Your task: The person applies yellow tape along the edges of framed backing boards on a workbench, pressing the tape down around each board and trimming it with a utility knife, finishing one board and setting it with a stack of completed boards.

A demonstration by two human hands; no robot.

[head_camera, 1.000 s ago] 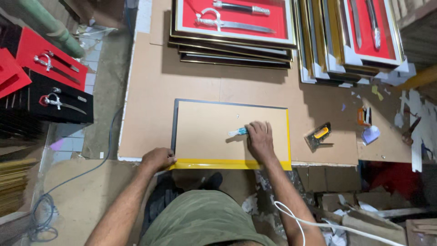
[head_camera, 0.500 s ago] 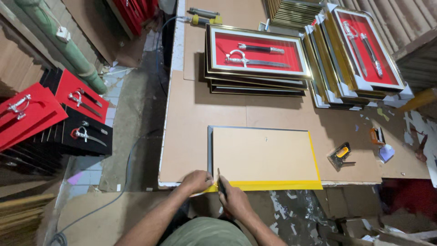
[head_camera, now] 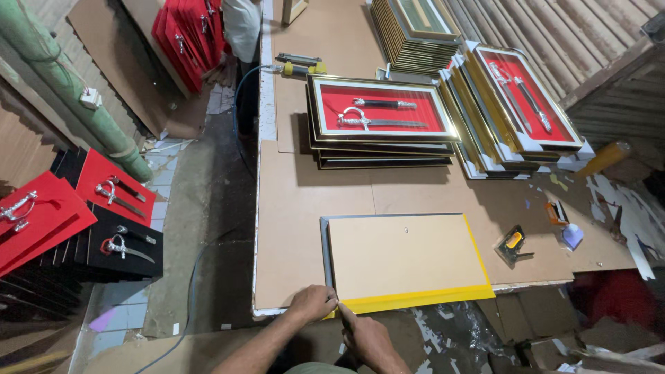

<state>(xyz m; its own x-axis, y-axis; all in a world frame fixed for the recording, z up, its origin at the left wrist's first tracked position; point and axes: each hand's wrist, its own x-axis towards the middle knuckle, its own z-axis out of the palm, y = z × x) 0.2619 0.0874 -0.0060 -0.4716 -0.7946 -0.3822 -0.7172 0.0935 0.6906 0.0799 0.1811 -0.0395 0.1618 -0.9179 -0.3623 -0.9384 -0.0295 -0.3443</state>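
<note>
Brown hardboard covers the worktable (head_camera: pixel 305 208) below my headcam, with a cluttered workshop floor to its left. Nearest me, at the table's front edge, my left hand (head_camera: pixel 313 303) is curled over the front left corner of a face-down frame (head_camera: pixel 405 262), fingers bent and pressed on its yellow-taped edge. My right hand (head_camera: pixel 367 339) sits just beside it, slightly nearer me, pinching a thin strip or tool at that same corner; it is too small for me to tell which. The two hands almost touch.

The frame lies flat, its tan backing board up, with yellow tape along the front and right sides and a grey rim on the left and back. To its right, near the table's front right corner, lies a small black and yellow tool (head_camera: pixel 512 244), and beyond that an orange object (head_camera: pixel 555 212) and a pale scrap.

Farther back, in the middle of the table, stands a stack of gold frames (head_camera: pixel 381 128); the top one shows a dagger and sheath on red velvet. A second stack of the same kind (head_camera: pixel 523 111) leans at the right edge. At the far left edge lies a yellow-handled tool (head_camera: pixel 299 67) with a hose. More frames (head_camera: pixel 415 28) are stacked at the back.

On the floor to the left stand red and black display boards (head_camera: pixel 83 215) with daggers.
</note>
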